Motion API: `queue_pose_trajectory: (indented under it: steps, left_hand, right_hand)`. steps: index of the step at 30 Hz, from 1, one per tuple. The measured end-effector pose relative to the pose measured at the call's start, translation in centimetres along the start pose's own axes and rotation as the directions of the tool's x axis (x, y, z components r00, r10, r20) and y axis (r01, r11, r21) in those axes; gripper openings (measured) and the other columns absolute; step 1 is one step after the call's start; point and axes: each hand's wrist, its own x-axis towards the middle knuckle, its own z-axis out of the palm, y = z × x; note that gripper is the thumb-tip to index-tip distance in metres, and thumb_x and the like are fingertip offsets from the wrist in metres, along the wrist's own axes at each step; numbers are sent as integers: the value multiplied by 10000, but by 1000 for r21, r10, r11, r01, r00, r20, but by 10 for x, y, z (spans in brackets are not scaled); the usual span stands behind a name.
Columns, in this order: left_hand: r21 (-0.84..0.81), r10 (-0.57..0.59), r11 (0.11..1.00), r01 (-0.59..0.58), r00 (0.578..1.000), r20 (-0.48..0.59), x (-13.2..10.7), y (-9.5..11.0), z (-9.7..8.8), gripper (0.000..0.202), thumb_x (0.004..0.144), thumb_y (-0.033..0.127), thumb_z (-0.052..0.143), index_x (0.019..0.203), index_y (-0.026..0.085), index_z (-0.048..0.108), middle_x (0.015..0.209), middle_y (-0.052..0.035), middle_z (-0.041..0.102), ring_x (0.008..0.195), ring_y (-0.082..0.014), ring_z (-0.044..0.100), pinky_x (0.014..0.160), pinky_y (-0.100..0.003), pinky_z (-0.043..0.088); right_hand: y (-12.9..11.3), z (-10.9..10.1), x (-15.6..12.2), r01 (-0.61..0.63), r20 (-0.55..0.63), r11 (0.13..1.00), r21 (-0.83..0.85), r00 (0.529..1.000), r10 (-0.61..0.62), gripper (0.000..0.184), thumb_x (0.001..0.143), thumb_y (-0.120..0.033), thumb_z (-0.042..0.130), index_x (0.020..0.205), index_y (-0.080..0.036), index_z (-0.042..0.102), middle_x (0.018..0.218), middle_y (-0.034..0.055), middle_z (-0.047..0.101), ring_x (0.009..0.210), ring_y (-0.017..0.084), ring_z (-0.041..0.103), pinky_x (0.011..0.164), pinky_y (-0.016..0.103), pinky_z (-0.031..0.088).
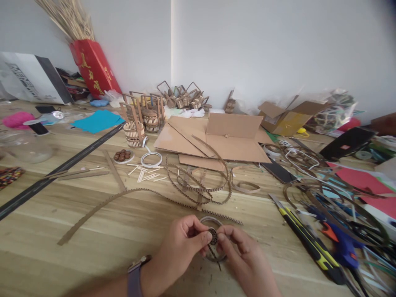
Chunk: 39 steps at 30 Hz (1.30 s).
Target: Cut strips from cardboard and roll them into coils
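My left hand (pixel 182 243) and my right hand (pixel 241 251) meet near the table's front edge. Both pinch a small rolled coil of corrugated cardboard strip (pixel 213 236) between thumbs and fingers, with a thin dark tail hanging below it. Under the hands lies a ring of tape (pixel 208 220). A long corrugated cardboard strip (pixel 123 198) curves across the wooden table (pixel 93 247) just beyond my hands. A watch sits on my left wrist.
Looped cardboard strips (pixel 201 181) and flat cardboard sheets (pixel 216 142) lie behind. Small wooden baskets (pixel 145 119) stand further back. A yellow-black utility knife (pixel 306 239), a blue glue gun (pixel 343 247) and scraps crowd the right. A long black ruler (pixel 62 169) crosses the left.
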Motion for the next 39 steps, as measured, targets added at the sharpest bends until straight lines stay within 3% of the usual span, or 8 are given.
queue_pose_trajectory:
  steps: [14,18,25,39]
  left_hand:
    - [6,0,1000,0,1000,-18,1,-2,-1,262,702,366,719,679,151,571,579,16,577,526,-114,527,535,-230,413]
    - [21,11,1000,-10,1000,-14,1,-4,-1,241,717,353,704,689,149,580,568,13,580,529,-119,530,541,-234,412]
    - [12,-2,1000,2,1000,-2,2,-2,-1,240,709,351,708,692,147,582,576,12,585,521,-114,522,533,-231,404]
    - [-34,-16,999,16,1000,15,1,-1,1,285,685,380,732,681,149,565,572,17,570,514,-105,519,536,-224,414]
  right_hand:
    - [-3,-3,-1,122,-19,986,-117,992,-125,244,912,-382,511,813,-240,684,661,-10,671,610,153,631,577,219,480]
    - [-4,-2,-1,107,-57,985,-136,992,-116,239,908,-375,516,792,-240,675,640,-18,653,596,150,614,576,220,474]
    - [1,-5,0,96,13,988,-121,995,-95,250,919,-372,502,786,-229,658,632,-14,644,593,148,615,561,217,470]
    - [-1,0,0,156,-21,976,-152,987,-161,285,945,-342,459,741,-213,613,619,-12,635,560,135,600,530,203,461]
